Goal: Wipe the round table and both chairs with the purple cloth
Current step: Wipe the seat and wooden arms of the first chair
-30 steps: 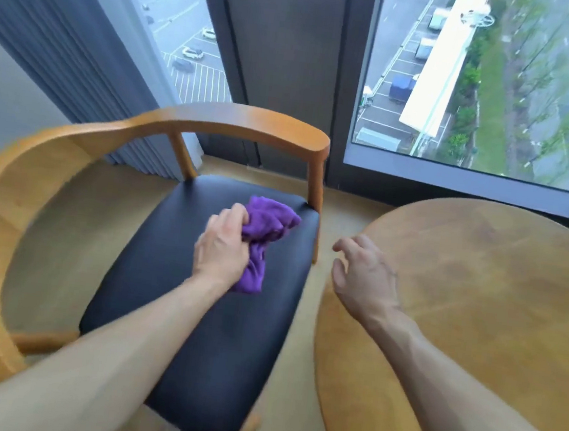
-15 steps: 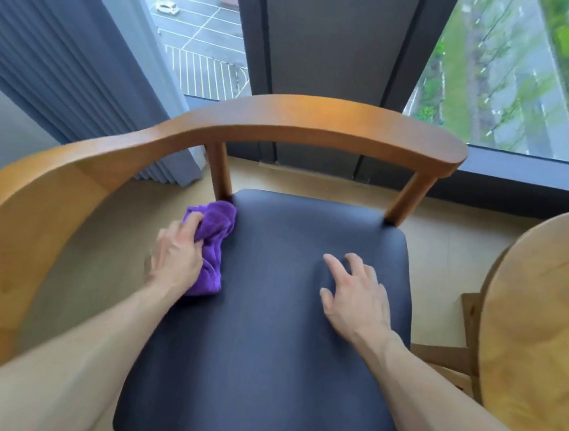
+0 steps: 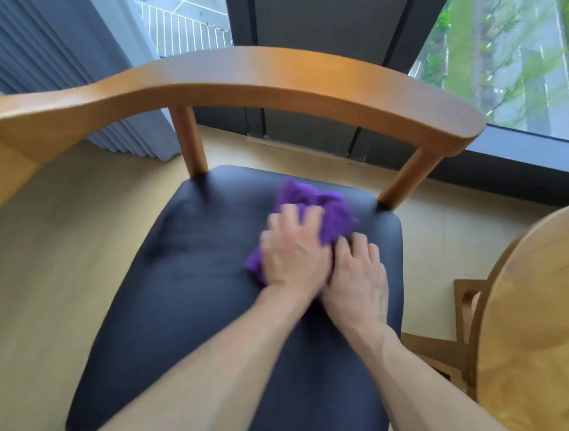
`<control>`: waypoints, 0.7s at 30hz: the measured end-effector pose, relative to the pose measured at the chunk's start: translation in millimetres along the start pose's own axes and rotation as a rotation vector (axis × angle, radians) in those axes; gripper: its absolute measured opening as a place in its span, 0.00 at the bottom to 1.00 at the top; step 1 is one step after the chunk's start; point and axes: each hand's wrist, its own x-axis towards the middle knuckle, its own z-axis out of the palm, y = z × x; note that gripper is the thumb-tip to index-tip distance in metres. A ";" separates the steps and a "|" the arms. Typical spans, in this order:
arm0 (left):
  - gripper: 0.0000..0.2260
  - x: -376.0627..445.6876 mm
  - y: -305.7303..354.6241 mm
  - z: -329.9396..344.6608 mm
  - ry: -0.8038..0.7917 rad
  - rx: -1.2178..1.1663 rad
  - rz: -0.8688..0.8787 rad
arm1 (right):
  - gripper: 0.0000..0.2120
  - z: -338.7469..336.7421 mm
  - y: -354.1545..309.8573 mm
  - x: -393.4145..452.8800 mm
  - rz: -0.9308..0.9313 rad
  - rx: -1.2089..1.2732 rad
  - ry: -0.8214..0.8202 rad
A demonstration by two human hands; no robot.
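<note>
Nearest, both forearms reach in over the black padded seat (image 3: 194, 311) of the chair, which fills the middle of the view. The left hand (image 3: 294, 255) presses down flat on the purple cloth (image 3: 315, 208), fingers spread and blurred; whether it pinches any fabric underneath I cannot tell. The right hand (image 3: 361, 277) lies open just beside it, palm down on the seat, its fingertips touching the cloth's right edge. The cloth sits bunched on the far right part of the seat, close to the back corner.

The cloth looks soft, light and limp, so it should fold and bunch under pressure; a flat palm on top, or a pinch of the gathered middle, likely controls it best. The seat seems smooth and slightly yielding, so the cloth may slide easily.

To the right, the round desk (image 3: 548, 316) stands near the seat edge with a narrow gap of floor between. Farther on, two wooden posts and the curved wooden backrest (image 3: 291, 81) bound the seat's far edge; open seat remains on the left and near sides
</note>
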 end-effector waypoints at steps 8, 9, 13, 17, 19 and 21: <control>0.25 58.8 -93.8 -40.3 -0.071 0.307 0.363 | 0.25 0.4 15.1 -11.5 0.025 -0.066 0.031; 0.25 69.5 -112.3 -50.0 -0.077 0.319 0.188 | 0.25 -0.2 14.1 -11.1 0.036 -0.054 0.022; 0.16 92.1 -99.6 -49.4 -0.102 0.275 -0.316 | 0.24 -1.3 17.1 -10.6 0.042 -0.026 0.009; 0.17 91.9 -3.5 -5.1 -0.152 0.195 -0.225 | 0.24 -3.5 18.2 -8.7 0.037 -0.016 -0.008; 0.19 73.6 47.4 11.3 -0.202 0.181 0.035 | 0.23 -4.0 20.6 -6.8 0.022 -0.022 0.001; 0.20 57.3 71.3 17.3 -0.248 0.214 0.300 | 0.20 -3.5 24.3 -8.1 0.008 -0.030 0.015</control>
